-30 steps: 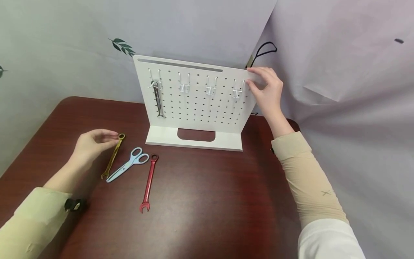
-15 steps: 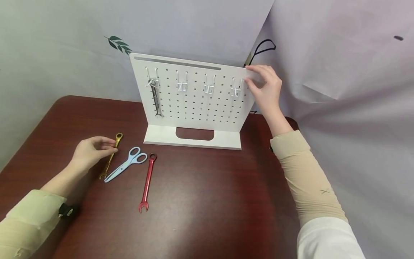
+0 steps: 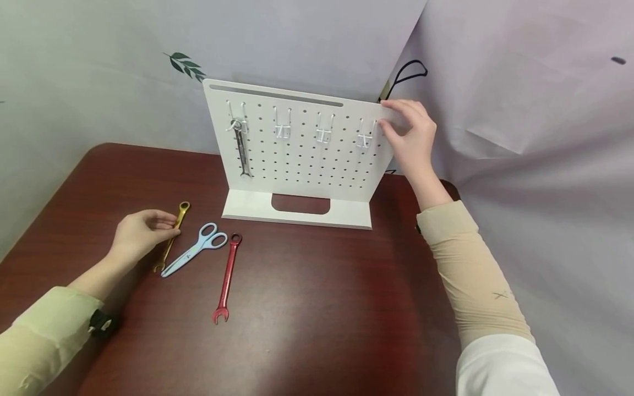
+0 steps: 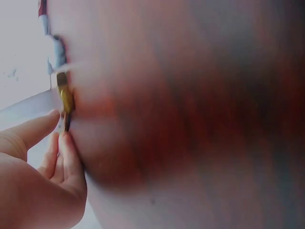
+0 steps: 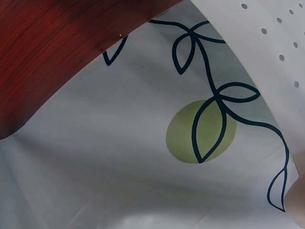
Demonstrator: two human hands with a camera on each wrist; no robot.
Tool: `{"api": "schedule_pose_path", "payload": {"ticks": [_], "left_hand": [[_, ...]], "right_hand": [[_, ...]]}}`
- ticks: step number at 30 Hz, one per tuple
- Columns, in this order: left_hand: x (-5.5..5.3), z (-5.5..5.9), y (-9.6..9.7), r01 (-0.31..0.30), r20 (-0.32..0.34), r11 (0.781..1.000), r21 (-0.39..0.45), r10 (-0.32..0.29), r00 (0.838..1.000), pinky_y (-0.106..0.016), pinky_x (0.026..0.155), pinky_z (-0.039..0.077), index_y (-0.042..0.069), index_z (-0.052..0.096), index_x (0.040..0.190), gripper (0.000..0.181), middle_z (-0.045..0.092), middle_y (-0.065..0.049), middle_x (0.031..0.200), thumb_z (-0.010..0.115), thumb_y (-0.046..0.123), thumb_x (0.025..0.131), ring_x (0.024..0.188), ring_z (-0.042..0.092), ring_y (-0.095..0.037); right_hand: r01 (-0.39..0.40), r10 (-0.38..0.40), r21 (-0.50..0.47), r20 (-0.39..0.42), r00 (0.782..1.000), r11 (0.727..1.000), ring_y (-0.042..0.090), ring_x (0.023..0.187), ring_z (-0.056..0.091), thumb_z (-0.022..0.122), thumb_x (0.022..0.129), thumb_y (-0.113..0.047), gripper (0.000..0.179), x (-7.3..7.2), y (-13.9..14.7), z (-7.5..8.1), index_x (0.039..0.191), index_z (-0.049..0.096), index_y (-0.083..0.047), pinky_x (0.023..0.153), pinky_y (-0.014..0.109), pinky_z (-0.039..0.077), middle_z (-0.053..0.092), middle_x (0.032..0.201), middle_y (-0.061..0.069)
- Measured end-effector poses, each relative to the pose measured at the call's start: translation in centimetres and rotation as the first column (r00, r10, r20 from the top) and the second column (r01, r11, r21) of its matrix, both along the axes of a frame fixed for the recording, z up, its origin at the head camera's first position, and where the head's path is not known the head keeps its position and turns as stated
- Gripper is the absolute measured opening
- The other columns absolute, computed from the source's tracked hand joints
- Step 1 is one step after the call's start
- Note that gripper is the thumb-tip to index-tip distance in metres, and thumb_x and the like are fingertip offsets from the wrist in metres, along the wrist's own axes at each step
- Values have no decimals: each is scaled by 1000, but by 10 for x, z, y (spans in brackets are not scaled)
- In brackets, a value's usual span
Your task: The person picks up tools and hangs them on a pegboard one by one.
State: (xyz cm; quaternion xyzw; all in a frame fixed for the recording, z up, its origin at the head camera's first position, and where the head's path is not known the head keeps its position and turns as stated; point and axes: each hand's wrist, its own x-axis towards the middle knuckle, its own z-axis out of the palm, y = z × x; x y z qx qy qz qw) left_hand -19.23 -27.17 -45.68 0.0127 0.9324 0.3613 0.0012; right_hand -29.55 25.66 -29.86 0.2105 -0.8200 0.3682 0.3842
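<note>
In the head view, my left hand [image 3: 141, 235] pinches the shaft of a gold combination wrench [image 3: 181, 213] between thumb and fingertips. The wrench lies along the table, its open end partly shaded by the hand. The left wrist view shows the same gold wrench [image 4: 66, 95], blurred, at my fingertips. My right hand [image 3: 412, 135] grips the upper right edge of a white pegboard [image 3: 307, 165], thumb on the front. A silver combination wrench [image 3: 241, 148] hangs from the board's leftmost hook. Light blue scissors [image 3: 195, 250] and a red combination wrench [image 3: 228, 278] lie right of the gold one.
Three white hooks, such as the middle one [image 3: 283, 131], hold nothing on the board. The board's base [image 3: 252, 206] stands on a dark red-brown table [image 3: 317, 308]. Pale cloth [image 3: 520, 110] hangs behind and to the right. A black loop [image 3: 411, 69] shows behind the board.
My left hand has slid down from the ring end of the gold wrench to its shaft. The right hand stays on the board; the view has shifted slightly.
</note>
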Motion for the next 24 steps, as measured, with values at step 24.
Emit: {"api": "schedule_pose_path", "payload": {"ticks": [24], "left_hand": [[0,3,5,-48,-14,999,20,48,999,-8,57,48,-11,77,110,28,80,-27,96,82,6,89,62,51,29]], "right_hand": [[9,-9,-36,22,1000,999,33,113,66,81,93,-4,28,3,-3,0,121,78,0,101,21,48,77,118,20]]}}
